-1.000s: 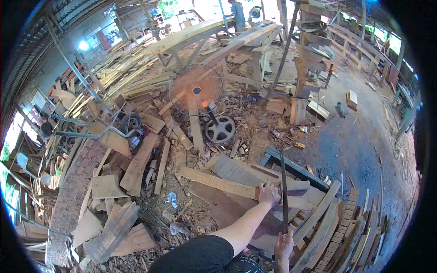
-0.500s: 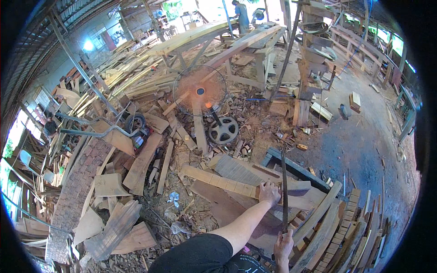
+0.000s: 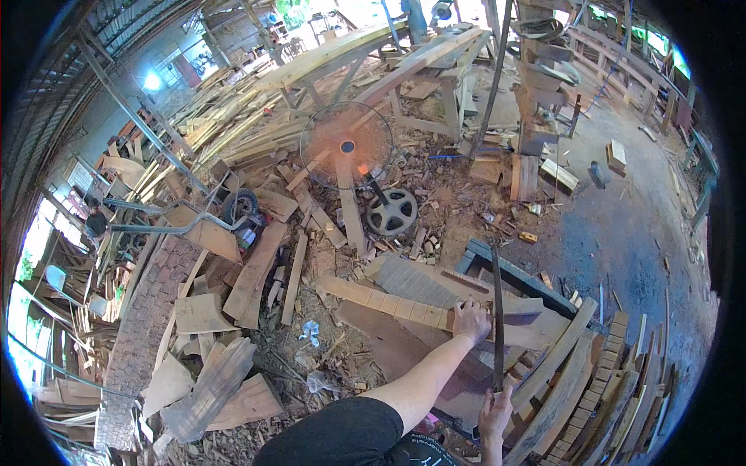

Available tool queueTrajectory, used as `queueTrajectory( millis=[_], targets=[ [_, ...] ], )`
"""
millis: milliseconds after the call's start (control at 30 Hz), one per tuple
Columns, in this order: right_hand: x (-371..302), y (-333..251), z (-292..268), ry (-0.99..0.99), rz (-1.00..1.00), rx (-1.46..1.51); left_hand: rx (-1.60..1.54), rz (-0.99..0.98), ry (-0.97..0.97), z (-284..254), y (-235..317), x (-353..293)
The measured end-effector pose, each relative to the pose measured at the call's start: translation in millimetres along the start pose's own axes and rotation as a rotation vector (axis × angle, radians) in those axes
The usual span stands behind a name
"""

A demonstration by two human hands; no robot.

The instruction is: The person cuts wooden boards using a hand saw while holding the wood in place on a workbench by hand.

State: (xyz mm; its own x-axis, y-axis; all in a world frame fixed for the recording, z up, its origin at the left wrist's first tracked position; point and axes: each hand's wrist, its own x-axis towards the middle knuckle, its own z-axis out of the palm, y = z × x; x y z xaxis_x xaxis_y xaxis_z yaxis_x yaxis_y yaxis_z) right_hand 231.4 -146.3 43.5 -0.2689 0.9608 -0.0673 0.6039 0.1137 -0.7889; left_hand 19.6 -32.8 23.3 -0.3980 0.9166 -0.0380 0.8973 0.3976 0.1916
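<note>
A long wooden strip with evenly spaced crosswise lines (image 3: 388, 303) lies slanting over a heap of boards. My left hand (image 3: 471, 321) grips its right end from above, fingers bent over it. Just right of that hand, a long dark handsaw (image 3: 498, 311) points away from me, its blade close beside the strip's end. My right hand (image 3: 494, 413) is closed around the saw's near end, low in view. Whether the teeth touch the wood cannot be made out. Beneath the strip are a grey weathered board (image 3: 412, 283) and a wide brown board (image 3: 381, 342).
A dark beam (image 3: 521, 276) borders the work at the far right. Several stacked planks (image 3: 559, 380) lie right of my right hand. Ahead stand a spoked flywheel (image 3: 391, 212) and a round wire guard (image 3: 347, 116). Curved offcuts (image 3: 206, 314) and a wheelbarrow (image 3: 206, 233) are at left.
The whole view has shifted slightly, so most things sit a little farther right and higher. My left hand keeps its hold on the strip, my right hand on the saw.
</note>
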Motion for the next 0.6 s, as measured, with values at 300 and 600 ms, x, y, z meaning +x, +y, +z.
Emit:
queueTrajectory(
  millis=[300,600],
  targets=[
    [-6,-2,5,0.077,-0.081,-0.060,-0.021,0.011,0.003,5,-1,2],
    [-27,-22,19,0.157,-0.113,0.051,-0.097,0.007,0.016,6,-5,-2]
  ],
)
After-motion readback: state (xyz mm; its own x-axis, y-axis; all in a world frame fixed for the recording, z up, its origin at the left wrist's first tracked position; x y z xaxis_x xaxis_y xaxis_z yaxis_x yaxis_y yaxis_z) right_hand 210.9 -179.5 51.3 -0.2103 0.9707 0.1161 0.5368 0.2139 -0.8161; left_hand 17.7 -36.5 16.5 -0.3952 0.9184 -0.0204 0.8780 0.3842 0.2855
